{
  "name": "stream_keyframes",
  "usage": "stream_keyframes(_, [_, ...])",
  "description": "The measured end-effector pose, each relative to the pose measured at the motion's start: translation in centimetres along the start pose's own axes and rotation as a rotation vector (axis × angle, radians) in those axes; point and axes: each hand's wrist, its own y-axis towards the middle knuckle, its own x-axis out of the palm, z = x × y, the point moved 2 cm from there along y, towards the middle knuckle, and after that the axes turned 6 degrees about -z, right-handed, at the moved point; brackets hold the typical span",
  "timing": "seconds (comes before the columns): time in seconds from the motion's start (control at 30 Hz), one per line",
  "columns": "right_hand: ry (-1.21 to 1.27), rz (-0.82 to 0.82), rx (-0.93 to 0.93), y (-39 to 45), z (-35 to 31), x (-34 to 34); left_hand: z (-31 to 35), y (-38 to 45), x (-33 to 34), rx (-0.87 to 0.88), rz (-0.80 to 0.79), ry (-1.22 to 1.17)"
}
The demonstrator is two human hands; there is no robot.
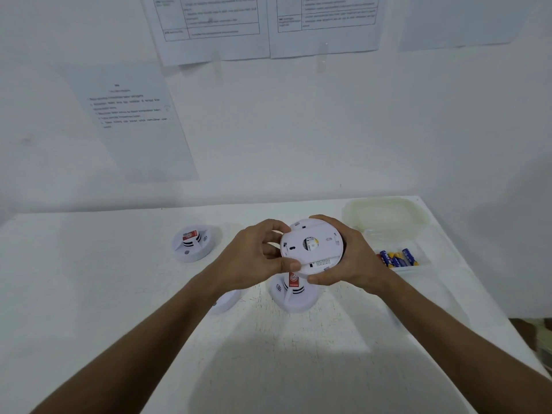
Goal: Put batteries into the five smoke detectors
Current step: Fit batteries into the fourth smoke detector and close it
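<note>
I hold a white round smoke detector (312,249) above the table with its back plate turned toward me. My left hand (257,255) grips its left rim with curled fingers, thumb on the lower edge. My right hand (346,261) wraps its right side from behind. Another detector (294,295) with a red label sits on the table right below my hands. One more detector (194,242) lies at the left, and a further detector (225,301) peeks out under my left forearm. Blue and yellow batteries (398,257) lie in a clear tray (418,249) to the right.
A translucent plastic lid (385,216) lies behind the tray at the back right. The white table (119,309) meets a white wall with printed sheets (134,115) taped on it. The table's right edge runs diagonally past my right forearm.
</note>
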Motion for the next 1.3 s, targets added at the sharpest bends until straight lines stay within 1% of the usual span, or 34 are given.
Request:
stream_keyframes(0.23, [-0.011, 0.045, -0.012, -0.1, 0.2, 0.4, -0.2, 0.3, 0.2, 0.019, 0.005, 0.123])
stream_keyframes(0.73, [-0.027, 0.072, -0.004, -0.4, 0.7, 0.2, 0.1, 0.6, 0.4, 0.049, 0.021, 0.149])
stream_keyframes(0.9, [0.002, 0.077, 0.000, -0.2, 0.7, 0.5, 0.1, 0.5, 0.7, 0.074, 0.074, 0.196])
stream_keyframes(1.03, [-0.012, 0.066, -0.013, 0.1, 0.4, 0.4, 0.4, 0.4, 0.8, 0.100, 0.131, 0.324])
stream_keyframes(1.3, [-0.034, 0.137, -0.037, -0.4, 0.3, 1.3, 0.6, 0.6, 1.6, 0.077, 0.212, 0.416])
